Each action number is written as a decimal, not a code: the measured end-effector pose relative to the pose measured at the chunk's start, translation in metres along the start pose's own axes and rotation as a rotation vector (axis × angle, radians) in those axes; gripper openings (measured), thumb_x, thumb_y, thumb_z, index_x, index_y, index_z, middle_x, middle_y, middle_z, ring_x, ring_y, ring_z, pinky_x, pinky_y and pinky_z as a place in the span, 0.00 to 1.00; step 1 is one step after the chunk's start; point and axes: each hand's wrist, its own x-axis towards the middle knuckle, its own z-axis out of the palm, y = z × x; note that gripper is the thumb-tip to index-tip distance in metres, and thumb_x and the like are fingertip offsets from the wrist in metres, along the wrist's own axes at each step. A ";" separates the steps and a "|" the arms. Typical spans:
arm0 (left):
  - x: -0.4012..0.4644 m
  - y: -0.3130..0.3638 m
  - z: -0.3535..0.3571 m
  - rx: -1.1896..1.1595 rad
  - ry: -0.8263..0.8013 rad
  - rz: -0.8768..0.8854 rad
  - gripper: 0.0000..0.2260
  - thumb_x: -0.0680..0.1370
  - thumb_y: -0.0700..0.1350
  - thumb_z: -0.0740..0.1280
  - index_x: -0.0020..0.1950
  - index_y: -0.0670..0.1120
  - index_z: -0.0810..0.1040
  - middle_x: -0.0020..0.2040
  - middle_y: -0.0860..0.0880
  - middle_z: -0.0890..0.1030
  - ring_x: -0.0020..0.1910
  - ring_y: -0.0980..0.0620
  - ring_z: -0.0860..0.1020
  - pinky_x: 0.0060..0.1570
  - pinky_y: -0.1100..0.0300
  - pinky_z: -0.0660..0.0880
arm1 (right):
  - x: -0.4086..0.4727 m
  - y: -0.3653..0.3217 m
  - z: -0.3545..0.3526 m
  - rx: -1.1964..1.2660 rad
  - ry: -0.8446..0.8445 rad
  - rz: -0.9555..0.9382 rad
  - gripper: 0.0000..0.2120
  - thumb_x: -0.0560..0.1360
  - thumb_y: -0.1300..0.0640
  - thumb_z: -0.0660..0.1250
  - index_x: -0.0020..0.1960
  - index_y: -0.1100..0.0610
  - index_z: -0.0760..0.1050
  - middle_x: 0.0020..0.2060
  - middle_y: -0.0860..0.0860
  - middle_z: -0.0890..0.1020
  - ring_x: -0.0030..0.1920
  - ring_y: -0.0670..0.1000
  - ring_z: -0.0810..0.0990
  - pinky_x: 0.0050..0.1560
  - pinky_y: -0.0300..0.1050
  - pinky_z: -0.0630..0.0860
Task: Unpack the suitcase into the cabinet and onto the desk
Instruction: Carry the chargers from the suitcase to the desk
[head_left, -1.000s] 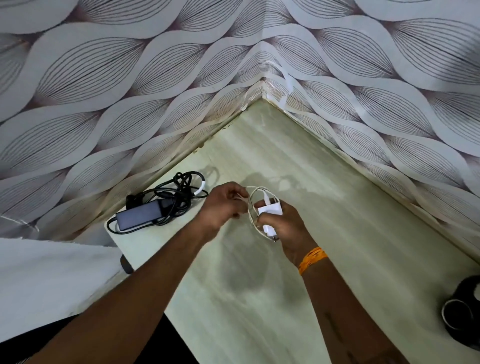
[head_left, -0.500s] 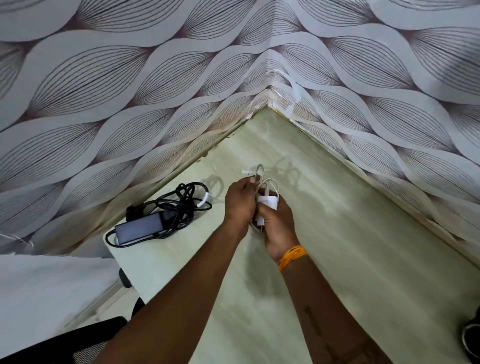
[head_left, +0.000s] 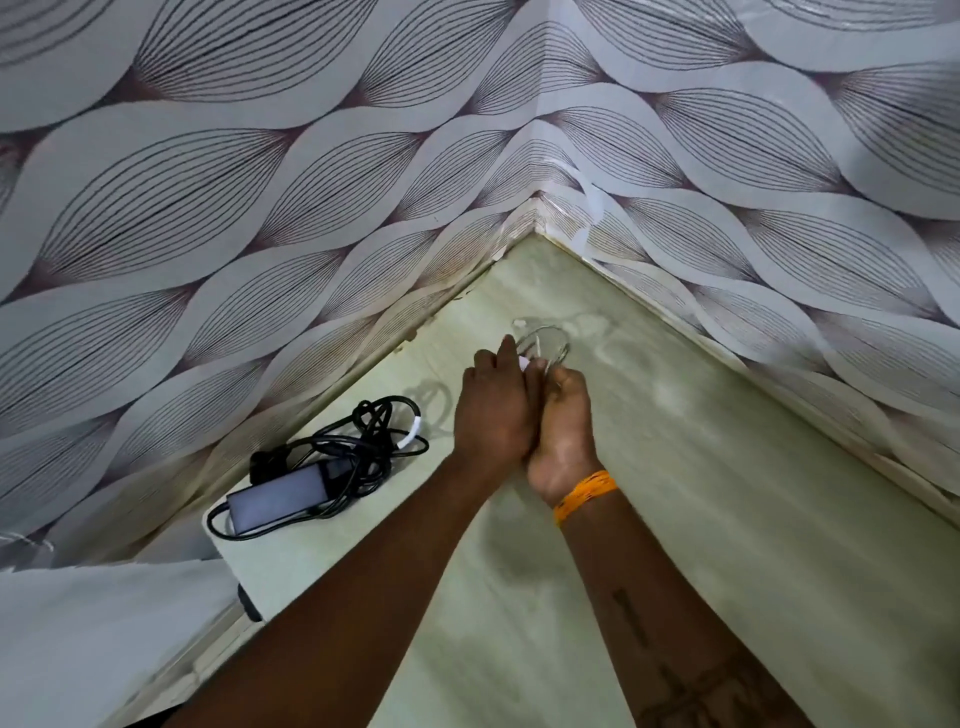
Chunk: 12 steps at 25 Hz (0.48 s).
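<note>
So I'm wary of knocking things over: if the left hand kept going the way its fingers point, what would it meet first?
The left hand points toward the desk's far corner. First in line is the white cable loop at its fingertips, then bare desk up to the wallpapered wall. Depth is unclear.

white charger (head_left: 524, 364) mostly hidden between hands, blurred cable loop (head_left: 545, 340) beyond

Soft, even indoor light, fairly bright, with no hard glare. The pale counter (head_left: 727, 493) shows a broad, faint shadow under the forearms, and the black cable (head_left: 363, 441) casts a thin looped shadow to its right. The white cable loops (head_left: 545, 343) smear with motion blur. The patterned wallpaper (head_left: 260, 208) bows outward at the frame edges, showing wide-angle distortion.
</note>
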 end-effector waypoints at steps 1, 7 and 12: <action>0.006 -0.002 -0.002 0.088 -0.016 0.052 0.23 0.87 0.53 0.56 0.78 0.40 0.67 0.63 0.36 0.76 0.58 0.36 0.77 0.54 0.47 0.72 | 0.003 -0.002 0.003 -0.083 0.022 -0.009 0.14 0.78 0.47 0.60 0.49 0.53 0.81 0.48 0.53 0.83 0.55 0.54 0.81 0.59 0.49 0.76; 0.084 -0.016 -0.006 0.249 0.170 0.234 0.25 0.83 0.55 0.59 0.72 0.38 0.74 0.54 0.32 0.78 0.50 0.32 0.79 0.48 0.44 0.78 | 0.005 -0.005 -0.016 -0.913 0.236 -0.506 0.22 0.85 0.43 0.58 0.69 0.57 0.73 0.63 0.52 0.80 0.66 0.55 0.76 0.67 0.45 0.71; 0.115 -0.027 0.009 0.433 0.239 0.308 0.19 0.83 0.53 0.59 0.70 0.45 0.70 0.67 0.37 0.74 0.58 0.34 0.76 0.52 0.41 0.74 | 0.015 0.009 -0.063 -1.349 0.240 -0.865 0.21 0.85 0.49 0.61 0.74 0.58 0.70 0.70 0.54 0.75 0.71 0.53 0.70 0.74 0.51 0.68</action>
